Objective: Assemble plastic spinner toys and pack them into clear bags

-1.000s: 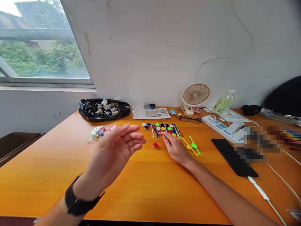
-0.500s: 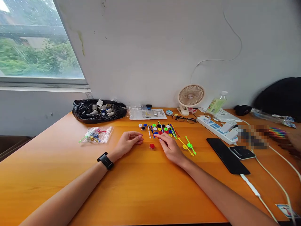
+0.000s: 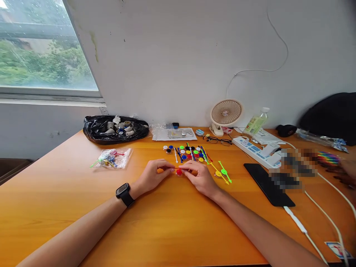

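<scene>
Between my two hands a thin red plastic arrow (image 3: 177, 168) is pinched, one end in the fingertips of my left hand (image 3: 152, 177) and the other in those of my right hand (image 3: 201, 178). Directly beneath it, a red round knob on a clear base (image 3: 178, 173) stands on the table. Just beyond my fingers lie several coloured knobs and arrows, among them a white arrow (image 3: 175, 155) and a white knob (image 3: 165, 147). A yellow arrow (image 3: 218, 173) and a green arrow (image 3: 224, 172), each with a round knob at its middle, rest right of my right hand.
To the left is a clear bag of coloured parts (image 3: 111, 159), with a black plastic bag (image 3: 91, 129) behind it. A fan (image 3: 226, 113), glasses (image 3: 217, 140), a bottle (image 3: 256, 124), a power strip (image 3: 254, 151) and a phone (image 3: 268, 184) occupy the back and right.
My right hand has brought the red arrow down over the red knob. My left hand has moved right and now grips the arrow's other end.
</scene>
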{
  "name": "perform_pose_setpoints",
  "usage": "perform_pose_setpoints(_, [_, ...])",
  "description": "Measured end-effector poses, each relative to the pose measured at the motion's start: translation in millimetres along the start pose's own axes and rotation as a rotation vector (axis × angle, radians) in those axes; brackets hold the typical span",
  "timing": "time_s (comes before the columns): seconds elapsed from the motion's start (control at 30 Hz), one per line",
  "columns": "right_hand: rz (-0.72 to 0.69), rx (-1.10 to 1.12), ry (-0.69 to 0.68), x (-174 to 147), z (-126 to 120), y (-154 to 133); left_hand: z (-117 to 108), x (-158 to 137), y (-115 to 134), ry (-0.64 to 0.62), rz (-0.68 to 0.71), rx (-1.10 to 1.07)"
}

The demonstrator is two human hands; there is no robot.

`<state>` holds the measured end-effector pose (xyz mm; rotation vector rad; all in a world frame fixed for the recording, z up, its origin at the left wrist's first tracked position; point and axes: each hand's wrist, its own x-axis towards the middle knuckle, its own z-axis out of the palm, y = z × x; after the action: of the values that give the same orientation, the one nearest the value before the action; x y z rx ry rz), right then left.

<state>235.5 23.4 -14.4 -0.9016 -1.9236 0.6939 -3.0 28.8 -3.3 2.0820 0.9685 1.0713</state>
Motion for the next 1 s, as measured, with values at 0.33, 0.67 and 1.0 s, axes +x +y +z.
perform_pose_setpoints(0.33, [0.046, -0.022, -0.069, -1, -9, 2, 0, -2, 6, -0.038, 0.01, 0.102])
perform_pose_setpoints(0.67, [0.034, -0.031, -0.084, -1, -8, 2, 2, -4, 8, -0.122, 0.108, 0.242])
perform_pose_setpoints(1.0, [0.042, -0.034, -0.068, -3, -6, 3, 7, -4, 13, -0.173, 0.23, 0.365])
